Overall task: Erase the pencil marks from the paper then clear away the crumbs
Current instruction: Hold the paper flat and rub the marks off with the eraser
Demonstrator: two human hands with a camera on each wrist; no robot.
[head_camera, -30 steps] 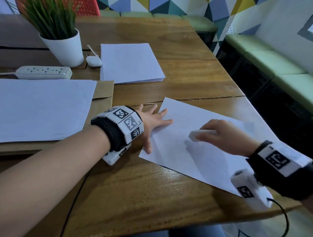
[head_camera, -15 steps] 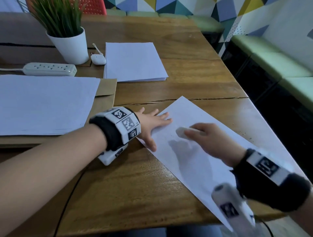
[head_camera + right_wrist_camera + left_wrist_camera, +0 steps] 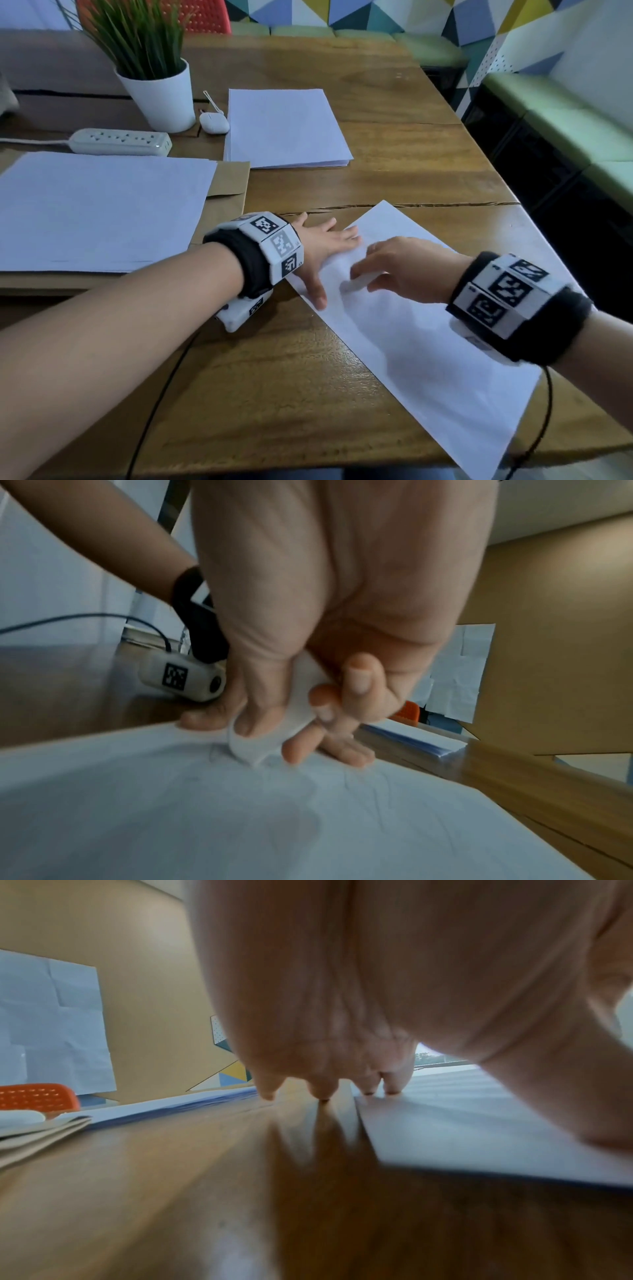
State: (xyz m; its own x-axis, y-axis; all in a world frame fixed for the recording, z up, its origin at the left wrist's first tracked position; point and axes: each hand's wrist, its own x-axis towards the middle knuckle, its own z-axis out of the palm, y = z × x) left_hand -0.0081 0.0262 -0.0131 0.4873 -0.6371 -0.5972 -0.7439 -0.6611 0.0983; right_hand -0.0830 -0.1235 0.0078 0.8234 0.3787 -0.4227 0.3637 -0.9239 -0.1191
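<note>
A white sheet of paper (image 3: 428,346) lies askew on the wooden table (image 3: 274,394), one corner past the front edge. My left hand (image 3: 325,250) lies flat with straight fingers, pressing the paper's left edge; the left wrist view shows its fingertips (image 3: 392,1089) on the sheet (image 3: 479,1123). My right hand (image 3: 394,270) pinches a white eraser (image 3: 356,284) against the paper. In the right wrist view the eraser (image 3: 270,737) touches the sheet (image 3: 240,818) beside faint pencil lines (image 3: 363,785).
A stack of paper (image 3: 284,126) lies at the back. A large sheet on a brown envelope (image 3: 96,209) fills the left. A potted plant (image 3: 150,65), a power strip (image 3: 120,141) and a small white case (image 3: 214,122) stand behind it. The table's right edge drops to green benches (image 3: 565,137).
My right hand has slid the eraser leftwards across the paper, closer to my left hand. The sheet now lies more slanted. My left hand has stayed pressed on its edge.
</note>
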